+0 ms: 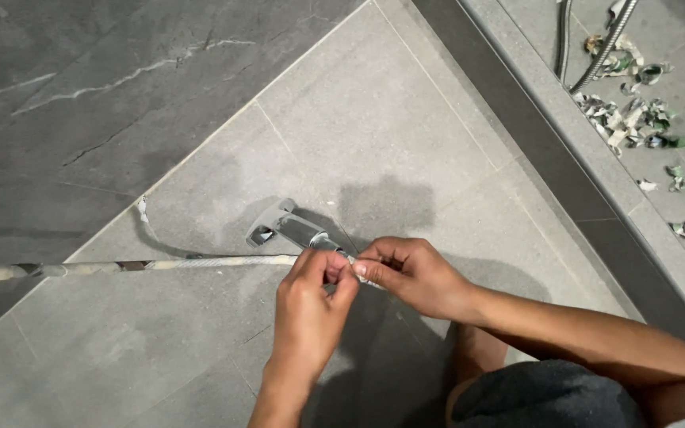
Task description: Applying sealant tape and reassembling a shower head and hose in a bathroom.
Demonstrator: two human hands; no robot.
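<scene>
A long thin rod (120, 265) wrapped in whitish tape or paper runs in from the left edge across grey tiles. Both hands meet at its right end. My left hand (308, 305) pinches the rod from below, fingers curled around it. My right hand (410, 273) grips the wrapping at the same end with thumb and fingers. Just behind the hands a chrome wall fitting (288, 228) sticks out of the tile. A loose strip of wrapping (146, 215) curls off the rod further left.
A grey ledge (564, 119) runs diagonally at the upper right. Beyond it lie several torn scraps of paper (628, 119) and a metal flexible hose (604, 43). Dark marbled tile (81, 95) fills the upper left. My knee in dark shorts (541, 396) is at the bottom right.
</scene>
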